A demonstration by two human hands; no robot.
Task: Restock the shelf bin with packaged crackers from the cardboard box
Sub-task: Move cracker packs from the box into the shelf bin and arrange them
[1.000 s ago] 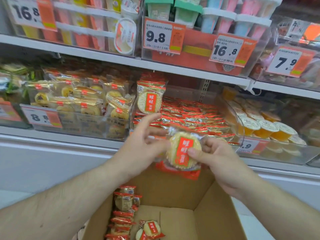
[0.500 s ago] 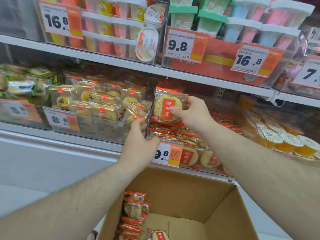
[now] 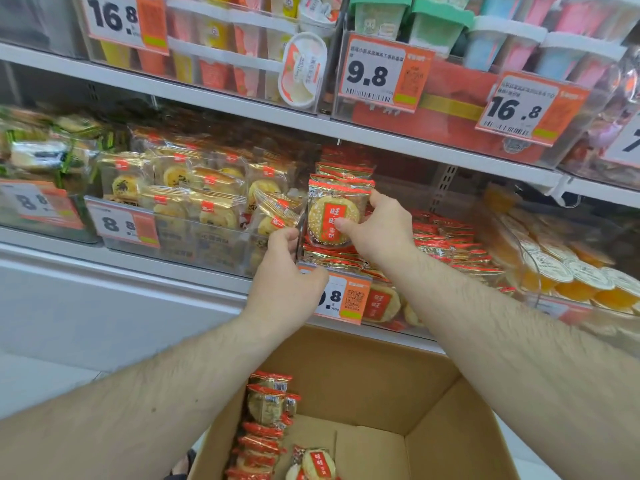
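My right hand (image 3: 379, 232) pinches a cracker packet (image 3: 332, 216), a round rice cracker in clear wrap with a red label, and holds it upright at the left end of the clear shelf bin (image 3: 391, 315). Several more red cracker packets (image 3: 446, 244) lie flat in that bin. My left hand (image 3: 285, 271) grips the bin's left front corner, beside the 9.8 price tag (image 3: 343, 301). Below, the open cardboard box (image 3: 381, 382) holds a row of cracker packets (image 3: 265, 424) along its left wall and a loose one (image 3: 317, 464) near the bottom.
A bin of gold-wrapped pastries (image 3: 207, 199) sits left of the cracker bin, and orange jelly cups (image 3: 568, 271) fill the bin to the right. The upper shelf (image 3: 242, 102) carries cups and tubs close above the bins. A white shelf base (image 3: 104, 306) runs below.
Both hands rose from above the box to the shelf. My right hand carried the packet into the bin's left end; my left hand let go of it and took hold of the bin's corner.
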